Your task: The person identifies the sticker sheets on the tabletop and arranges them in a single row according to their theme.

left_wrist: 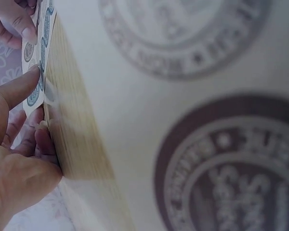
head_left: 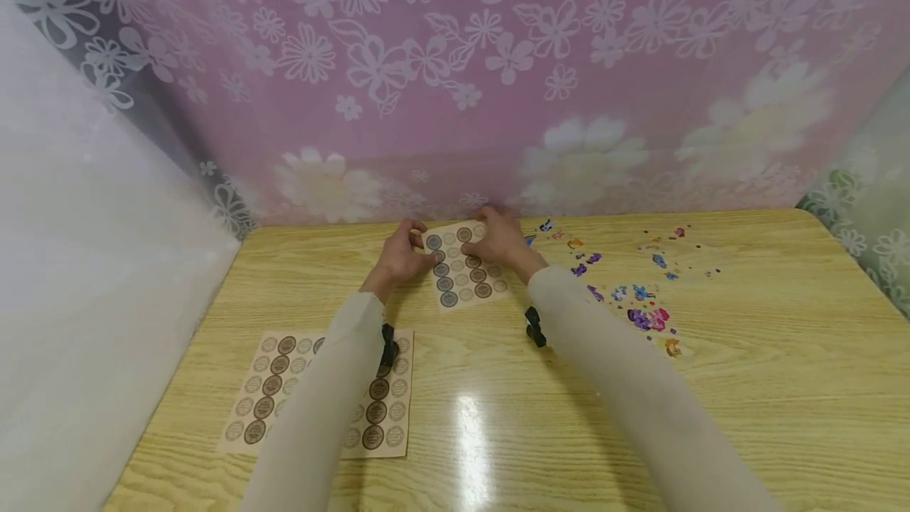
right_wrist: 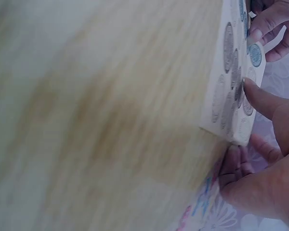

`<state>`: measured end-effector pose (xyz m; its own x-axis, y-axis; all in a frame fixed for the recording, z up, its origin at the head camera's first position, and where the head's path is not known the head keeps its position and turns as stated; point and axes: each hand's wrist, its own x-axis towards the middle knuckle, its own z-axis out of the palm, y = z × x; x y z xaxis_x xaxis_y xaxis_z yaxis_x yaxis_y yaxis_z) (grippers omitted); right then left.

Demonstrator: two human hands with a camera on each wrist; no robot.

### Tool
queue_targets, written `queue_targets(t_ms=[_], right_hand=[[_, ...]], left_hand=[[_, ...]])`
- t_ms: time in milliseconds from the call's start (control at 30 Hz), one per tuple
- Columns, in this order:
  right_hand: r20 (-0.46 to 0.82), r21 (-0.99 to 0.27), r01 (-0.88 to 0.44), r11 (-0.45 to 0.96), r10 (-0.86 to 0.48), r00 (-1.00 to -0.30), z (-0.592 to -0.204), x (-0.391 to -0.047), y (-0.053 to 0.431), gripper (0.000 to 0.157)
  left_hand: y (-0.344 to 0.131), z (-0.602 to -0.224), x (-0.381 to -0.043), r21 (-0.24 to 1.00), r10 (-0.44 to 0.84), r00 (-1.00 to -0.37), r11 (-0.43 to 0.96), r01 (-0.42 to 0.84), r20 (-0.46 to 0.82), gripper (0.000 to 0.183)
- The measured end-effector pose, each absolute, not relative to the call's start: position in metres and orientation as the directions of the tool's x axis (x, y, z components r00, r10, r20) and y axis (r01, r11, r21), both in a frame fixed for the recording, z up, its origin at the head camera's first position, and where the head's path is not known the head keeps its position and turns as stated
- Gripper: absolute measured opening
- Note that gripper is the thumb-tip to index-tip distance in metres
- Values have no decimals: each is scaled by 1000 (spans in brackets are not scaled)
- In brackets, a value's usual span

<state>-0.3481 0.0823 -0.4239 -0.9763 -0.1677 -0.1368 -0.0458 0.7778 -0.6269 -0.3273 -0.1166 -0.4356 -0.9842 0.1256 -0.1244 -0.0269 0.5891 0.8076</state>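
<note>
A small beige sheet of round stickers (head_left: 455,291), printed in rows of brown, grey and pale circles, is held near the far edge of the table. At its left side my left hand (head_left: 401,257) pinches it, thumb on the printed face and fingers behind. My right hand (head_left: 503,242) grips the upper right side, its thumb (right_wrist: 262,100) pressed on the face and the other fingers curled behind. In the right wrist view the sheet (right_wrist: 214,96) bends along its upper part, while its lower part lies close over the tabletop.
Larger beige sticker sheets (head_left: 245,385) lie at the front left, partly under my left sleeve (head_left: 320,401). Several small colourful flower-like pieces (head_left: 647,318) are scattered over the right of the wooden table (head_left: 512,417). A pink floral curtain (head_left: 441,133) hangs along the back edge.
</note>
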Motion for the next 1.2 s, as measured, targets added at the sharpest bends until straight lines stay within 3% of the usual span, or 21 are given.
queue_targets(t_ms=[200,467,600,867,1200], right_hand=[[-63,-740,-86,667,-197,-978,-430,-347,89,54],[28,-796,-147,587,-207,-978,-435,-344,101,36],[48,-835,-150,529,-201,-978,-432,-341,105,34],[53,-883,-141,447,-204,-978,-414,-318,118,35],[93,-879,-175,444,-201,-975,-392,-286,129,33]], left_hand=[[-115,-438,-326,817,93,-992,576,-18,-88,53],[-104,-442,-322,776,61,-998,630,25,-17,59],[-102,-435,-318,806,51,-999,590,40,12,59],[-103,-416,-307,845,148,-987,517,137,69,56],[-106,-399,-279,856,193,-978,490,165,78,39]])
